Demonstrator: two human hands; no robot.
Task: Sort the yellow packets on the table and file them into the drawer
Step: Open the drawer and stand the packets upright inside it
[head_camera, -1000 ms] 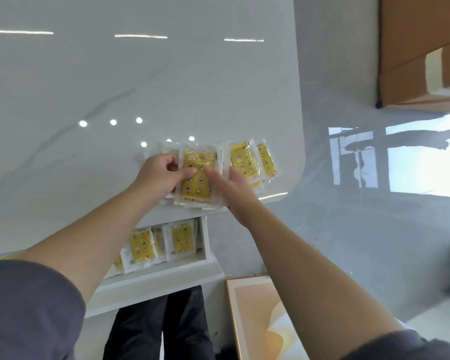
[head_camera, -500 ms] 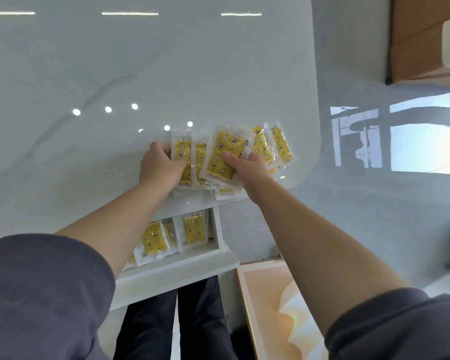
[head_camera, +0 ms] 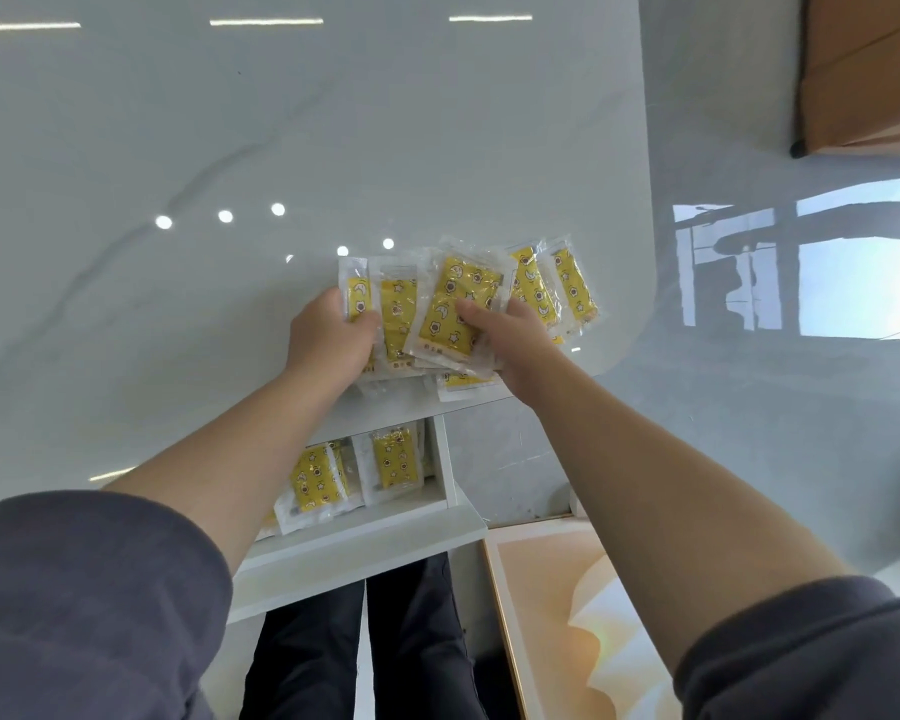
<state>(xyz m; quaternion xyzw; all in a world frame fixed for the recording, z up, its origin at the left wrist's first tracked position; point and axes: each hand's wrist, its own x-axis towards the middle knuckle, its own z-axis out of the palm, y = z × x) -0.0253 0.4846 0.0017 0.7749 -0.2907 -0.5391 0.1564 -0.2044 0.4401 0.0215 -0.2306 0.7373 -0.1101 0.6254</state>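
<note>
Head view: right hand (head_camera: pixel 513 345) pinches a yellow star-printed clear-plastic packet (head_camera: pixel 458 280) at its eleven o'clock; left hand (head_camera: pixel 328 337) grips fanned packets (head_camera: pixel 398 309).

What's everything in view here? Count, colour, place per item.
table: one, glossy white, grey-veined, upper left.
packets on table: at least five, overlapping, yellow in clear wrap, fanned at the near edge.
drawer: one, white, open under the table edge.
packets in drawer: at least two visible, yellow, lying inside.
floor: grey, glossy, right side.
brown box: one, top right corner.
peach panel: one, right of the drawer.
trousers: dark, below the drawer.
sleeves: two, dark grey, bottom corners.
left hand: one, grips the fan's left end.
right hand: one, thumb on the top packet, pinching it.
</note>
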